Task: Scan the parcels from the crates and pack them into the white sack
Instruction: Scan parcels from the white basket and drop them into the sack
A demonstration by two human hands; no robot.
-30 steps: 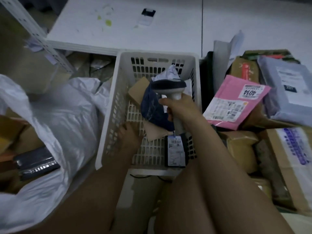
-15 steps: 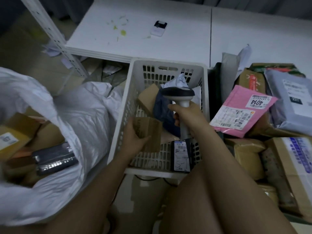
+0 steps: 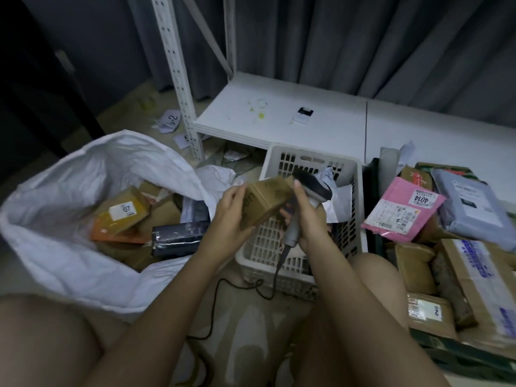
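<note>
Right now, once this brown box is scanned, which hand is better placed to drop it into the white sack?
Left. The left hand already grips the brown box and is nearer the white sack; the right hand holds the scanner.

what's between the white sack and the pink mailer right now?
In the head view, the white crate sits between the white sack and the pink mailer. Above it the left hand holds a brown box; the right hand grips the scanner.
</note>
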